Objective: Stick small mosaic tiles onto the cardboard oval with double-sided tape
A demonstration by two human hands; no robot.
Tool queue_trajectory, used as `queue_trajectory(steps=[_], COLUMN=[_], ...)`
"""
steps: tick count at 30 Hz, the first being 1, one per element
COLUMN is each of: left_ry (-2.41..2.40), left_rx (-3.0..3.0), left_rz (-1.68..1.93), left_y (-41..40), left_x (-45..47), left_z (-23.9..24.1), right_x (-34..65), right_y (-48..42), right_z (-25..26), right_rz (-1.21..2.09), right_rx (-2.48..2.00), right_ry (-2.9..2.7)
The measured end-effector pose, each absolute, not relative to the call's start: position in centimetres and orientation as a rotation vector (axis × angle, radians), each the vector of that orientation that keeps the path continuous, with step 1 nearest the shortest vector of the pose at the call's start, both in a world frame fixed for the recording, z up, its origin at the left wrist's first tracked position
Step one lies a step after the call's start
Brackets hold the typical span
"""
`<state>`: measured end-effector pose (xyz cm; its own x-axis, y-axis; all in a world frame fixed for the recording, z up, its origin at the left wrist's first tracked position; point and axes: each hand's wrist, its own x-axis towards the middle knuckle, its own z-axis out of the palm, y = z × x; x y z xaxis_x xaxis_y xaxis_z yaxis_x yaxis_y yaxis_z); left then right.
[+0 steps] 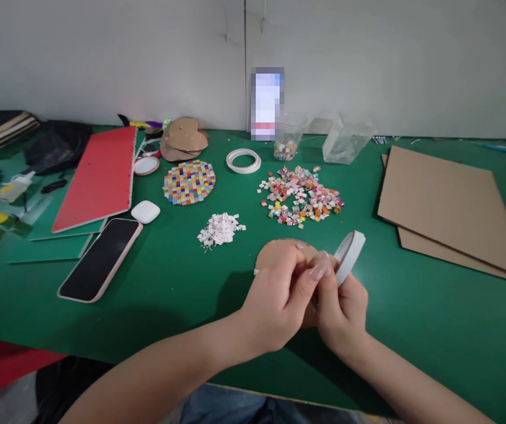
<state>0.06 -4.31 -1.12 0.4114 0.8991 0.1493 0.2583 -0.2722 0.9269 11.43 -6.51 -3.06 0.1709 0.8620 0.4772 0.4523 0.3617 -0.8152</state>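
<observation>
My left hand [274, 297] is closed in a pinch, its thumb and fingertips meeting those of my right hand [343, 309]. What the left fingertips hold is hidden. A narrow roll of white double-sided tape [353, 257] stands tilted in my right hand, whose fingers are closed on it. Behind and below both hands lies a rounded cardboard piece [273, 252], mostly covered by them; a small pale pink tile shows near its top edge. Beyond the hands are a heap of small colourful mosaic tiles [323, 200] and a pile of white paper scraps [221, 229].
A finished-looking mosaic disc [189, 182], another tape roll [243, 169] and a plastic cup of tiles [285, 150] stand farther back. At left lie a phone [100, 259], a white case [145, 212] and a red board [100, 179]. Cardboard sheets [442, 206] lie right.
</observation>
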Motion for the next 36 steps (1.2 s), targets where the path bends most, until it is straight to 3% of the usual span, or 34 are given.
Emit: queue_trajectory(steps=[17, 27, 36], left_ry=[0.933, 1.026, 1.115], left_rx=[1.743, 1.964, 2.203], left_rz=[0.886, 0.978, 0.984], left_y=[-3.8, -4.1, -4.2], left_x=[0.1, -0.1, 0.0], left_z=[-1.1, -1.1, -1.1], right_x=[11.5, 11.3, 11.7], right_y=[-6.6, -6.7, -6.7], right_z=[-3.7, -3.1, -3.8], right_rz=[0.107, 0.389, 0.04], right_rx=[-1.351, -1.272, -1.314], right_ry=[-1.71, -1.606, -1.76])
